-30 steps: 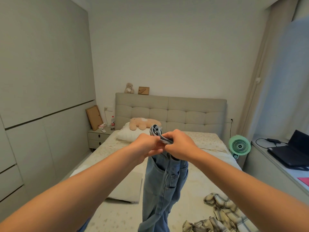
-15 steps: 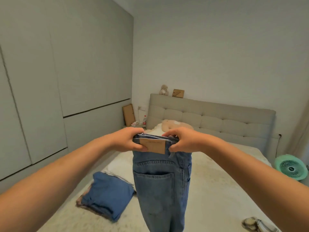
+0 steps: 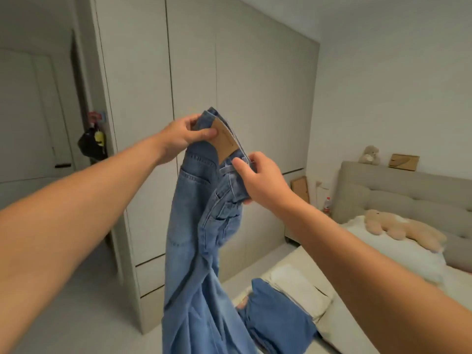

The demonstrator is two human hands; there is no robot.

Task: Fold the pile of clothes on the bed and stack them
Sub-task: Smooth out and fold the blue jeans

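Note:
A pair of light blue jeans (image 3: 194,251) hangs in the air in front of me, doubled along its length, legs trailing down past the lower edge of the view. My left hand (image 3: 182,137) grips the upper end of the waistband beside the tan leather patch. My right hand (image 3: 258,180) pinches the lower end of the waistband near a belt loop. The waistband tilts down to the right. A stack of folded clothes (image 3: 278,310), blue on top and cream beneath, lies on the bed (image 3: 339,328) at the lower right.
Tall grey wardrobe doors (image 3: 229,123) fill the wall behind the jeans. A door with a dark bag (image 3: 92,146) hanging by it is at the left. A white pillow (image 3: 398,254), a beige plush toy (image 3: 398,227) and the padded headboard (image 3: 413,200) are at the right.
My view has swung left, from the bed to the wardrobe. The hands have spread apart along the waistband, which was level and now slopes down to the right.

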